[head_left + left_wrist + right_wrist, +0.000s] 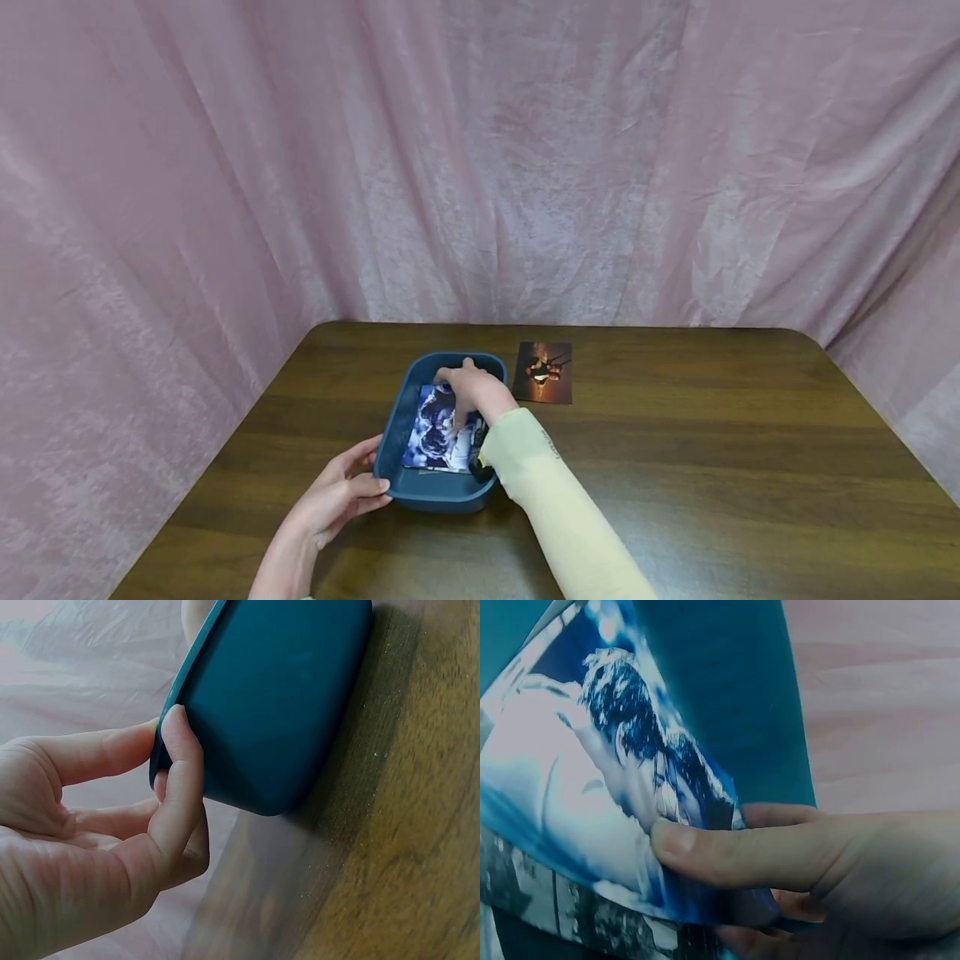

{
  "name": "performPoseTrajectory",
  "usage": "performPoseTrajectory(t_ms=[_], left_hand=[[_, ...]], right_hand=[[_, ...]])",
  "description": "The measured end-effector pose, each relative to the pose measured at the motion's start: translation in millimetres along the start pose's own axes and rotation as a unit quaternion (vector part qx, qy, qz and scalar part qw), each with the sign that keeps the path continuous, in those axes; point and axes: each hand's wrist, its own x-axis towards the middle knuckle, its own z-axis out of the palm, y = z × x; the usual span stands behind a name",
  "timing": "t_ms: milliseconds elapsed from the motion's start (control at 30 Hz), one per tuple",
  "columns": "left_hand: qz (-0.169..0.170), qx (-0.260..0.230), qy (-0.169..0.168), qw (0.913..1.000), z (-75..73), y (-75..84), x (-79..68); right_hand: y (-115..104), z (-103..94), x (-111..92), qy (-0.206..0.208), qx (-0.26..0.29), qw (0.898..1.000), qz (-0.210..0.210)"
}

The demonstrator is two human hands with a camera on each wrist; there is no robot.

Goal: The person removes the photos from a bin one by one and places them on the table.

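A deep blue plastic bin [435,502] stands on the table, left of its middle. My left hand [333,498] pinches the bin's rim at the near left corner; in the left wrist view the thumb and fingers close on both sides of the rim. Inside the bin, my right hand [476,390] holds a blue-toned photo card [562,780], its thumb [705,851] pressed on the printed face and its other fingers partly hidden behind the card. Beneath it shows a black-and-white picture [562,900]. A dark item with a yellow mark lies along the bin's right side, partly covered by the sleeve.
A dark photo card with an orange picture [544,373] lies flat on the wooden table [712,467], just right of the bin's far end. Behind the table's far edge hangs a pink curtain [555,167], which also runs along both sides.
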Motion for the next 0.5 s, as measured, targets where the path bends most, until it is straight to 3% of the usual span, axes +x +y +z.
performPoseTrajectory(t_ms=[167,300,500], left_hand=[[-0.007,-0.002,0.004,1.0,1.1,-0.3,0.4],[-0.006,-0.001,0.003,1.0,1.6,-0.8,0.6],[0.0,0.001,0.007,1.0,0.4,-0.3,0.0]], right_hand=[[0.4,-9.4,-1.6,-0.01,0.023,1.0,0.002],[1.7,-23.2,-2.4,-0.018,0.079,0.997,-0.011],[10.3,-47.5,-5.9,-0.022,0.185,0.981,-0.049]])
